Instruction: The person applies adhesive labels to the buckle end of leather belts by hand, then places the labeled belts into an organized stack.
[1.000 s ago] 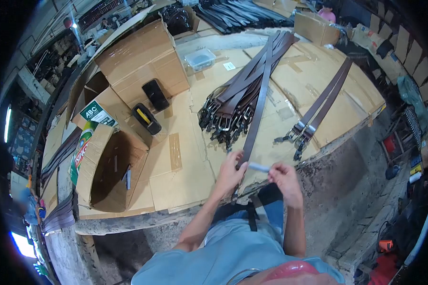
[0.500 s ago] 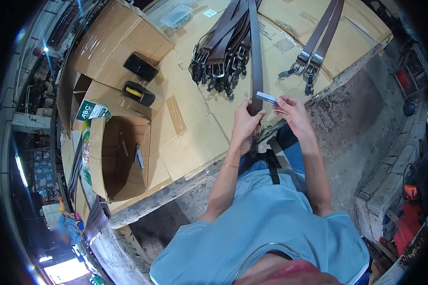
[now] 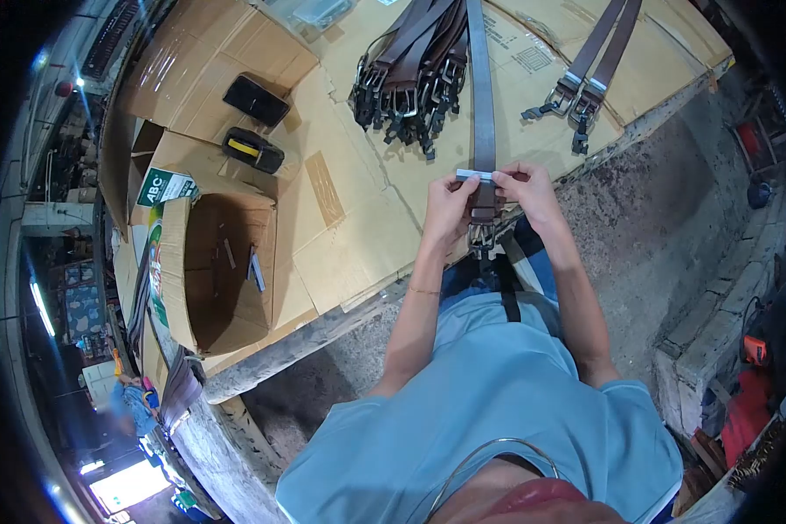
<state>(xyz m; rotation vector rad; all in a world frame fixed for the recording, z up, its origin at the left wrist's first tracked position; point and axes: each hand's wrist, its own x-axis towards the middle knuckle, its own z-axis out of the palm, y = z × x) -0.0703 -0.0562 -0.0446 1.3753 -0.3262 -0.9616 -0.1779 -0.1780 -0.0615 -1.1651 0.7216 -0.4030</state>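
A dark brown belt (image 3: 482, 105) runs down the table toward me, its metal buckle (image 3: 481, 236) hanging near the table's edge. Across the belt, just above the buckle, lies a small pale blue-grey strip (image 3: 474, 175). My left hand (image 3: 448, 208) is closed on the belt, its thumb pressing the strip's left part. At the strip's right end, my right hand (image 3: 531, 197) is closed with thumb and fingers pinching it against the belt. Fingertips behind the belt are hidden. Left of this belt lies a pile of similar belts (image 3: 410, 79); two more belts (image 3: 592, 65) lie to the right.
An open cardboard box (image 3: 179, 284) holding several strips (image 3: 256, 271) stands at the left. Behind it are a black phone-like object (image 3: 256, 99) and a black object with a yellow bar (image 3: 253, 150). A clear plastic container (image 3: 321, 10) sits at the back. Cardboard (image 3: 349, 236) covers the table.
My right hand has brought the strip down and left onto the belt, where it now lies crosswise. My left thumb has moved onto it, and the buckle has come into view.
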